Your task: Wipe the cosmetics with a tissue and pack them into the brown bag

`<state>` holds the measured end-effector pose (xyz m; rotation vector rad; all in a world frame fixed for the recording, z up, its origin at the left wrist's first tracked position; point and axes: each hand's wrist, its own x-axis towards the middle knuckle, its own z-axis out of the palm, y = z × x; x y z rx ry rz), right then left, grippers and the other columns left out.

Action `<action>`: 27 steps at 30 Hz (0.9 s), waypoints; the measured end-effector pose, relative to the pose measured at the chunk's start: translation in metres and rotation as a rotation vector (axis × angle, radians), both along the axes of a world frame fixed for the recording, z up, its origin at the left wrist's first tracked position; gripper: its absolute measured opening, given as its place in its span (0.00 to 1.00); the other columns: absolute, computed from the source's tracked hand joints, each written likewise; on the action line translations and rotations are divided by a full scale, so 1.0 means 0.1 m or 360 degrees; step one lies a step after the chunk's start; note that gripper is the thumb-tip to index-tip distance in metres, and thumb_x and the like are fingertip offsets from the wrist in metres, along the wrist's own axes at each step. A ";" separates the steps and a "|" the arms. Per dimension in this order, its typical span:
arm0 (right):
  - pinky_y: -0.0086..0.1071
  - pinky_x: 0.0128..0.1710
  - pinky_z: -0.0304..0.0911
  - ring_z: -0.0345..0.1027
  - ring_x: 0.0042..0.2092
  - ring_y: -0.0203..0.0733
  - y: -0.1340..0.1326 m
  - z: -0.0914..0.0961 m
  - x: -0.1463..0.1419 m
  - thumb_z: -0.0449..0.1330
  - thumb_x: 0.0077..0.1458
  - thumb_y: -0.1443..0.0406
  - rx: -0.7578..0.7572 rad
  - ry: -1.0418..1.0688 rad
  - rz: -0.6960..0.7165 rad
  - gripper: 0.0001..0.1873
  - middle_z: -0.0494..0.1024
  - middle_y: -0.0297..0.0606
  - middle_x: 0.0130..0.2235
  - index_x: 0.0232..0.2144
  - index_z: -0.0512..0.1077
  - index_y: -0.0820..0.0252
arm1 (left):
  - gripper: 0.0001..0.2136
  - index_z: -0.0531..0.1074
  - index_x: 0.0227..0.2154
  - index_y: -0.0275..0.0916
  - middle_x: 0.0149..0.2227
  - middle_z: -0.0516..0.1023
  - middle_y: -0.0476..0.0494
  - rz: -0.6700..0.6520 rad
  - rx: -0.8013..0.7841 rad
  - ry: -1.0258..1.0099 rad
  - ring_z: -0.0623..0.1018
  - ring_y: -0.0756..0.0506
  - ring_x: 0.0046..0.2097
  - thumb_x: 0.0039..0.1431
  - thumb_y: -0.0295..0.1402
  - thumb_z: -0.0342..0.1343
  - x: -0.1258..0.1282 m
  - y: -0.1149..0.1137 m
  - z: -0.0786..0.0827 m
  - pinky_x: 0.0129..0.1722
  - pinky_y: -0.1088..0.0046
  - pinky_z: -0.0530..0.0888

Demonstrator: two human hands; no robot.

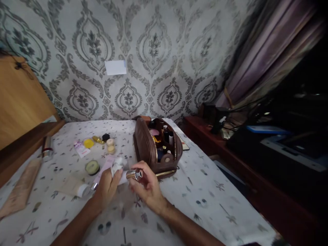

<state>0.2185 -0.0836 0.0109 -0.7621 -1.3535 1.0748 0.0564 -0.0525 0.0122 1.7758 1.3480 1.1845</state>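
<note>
Hand, left (108,184): is clutching a crumpled white wad (118,164), fingers curled around it.
Hand, right (150,189): is gripping a silver-ended container (132,175) between thumb and fingers.
Container: is being held above the tabletop (205,222), between the two hands, bare metal end facing right.
Tube and jar: a white-capped tube (73,187) and a green jar (92,167) are resting near the left hand.
Bag: a brown bag (145,141) is standing unzipped beyond the right hand.
Wall (153,44): is bearing white paper (115,67).
</note>
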 end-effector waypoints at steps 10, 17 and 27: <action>0.31 0.30 0.70 0.71 0.27 0.36 0.03 -0.01 0.00 0.64 0.58 0.55 -0.0087 0.0188 -0.0280 0.14 0.73 0.30 0.28 0.38 0.64 0.55 | 0.19 0.68 0.24 0.43 0.25 0.72 0.47 0.0181 -0.0278 -0.0221 0.74 0.41 0.34 0.60 0.53 0.50 -0.08 0.04 -0.01 0.39 0.66 0.72; 0.30 0.31 0.70 0.71 0.31 0.35 0.01 -0.09 -0.03 0.64 0.58 0.57 -0.0093 0.0078 -0.0147 0.14 0.72 0.33 0.35 0.43 0.67 0.54 | 0.18 0.70 0.30 0.43 0.31 0.74 0.45 0.0343 -0.0241 -0.0225 0.74 0.39 0.40 0.54 0.54 0.54 0.00 0.03 -0.06 0.48 0.63 0.70; 0.30 0.28 0.66 0.69 0.26 0.35 0.01 -0.08 -0.02 0.64 0.57 0.55 -0.0091 0.0073 -0.0219 0.14 0.71 0.30 0.28 0.38 0.66 0.56 | 0.21 0.71 0.54 0.40 0.56 0.75 0.36 -0.0406 0.0341 0.0076 0.72 0.36 0.59 0.61 0.43 0.54 -0.18 0.09 -0.14 0.62 0.60 0.65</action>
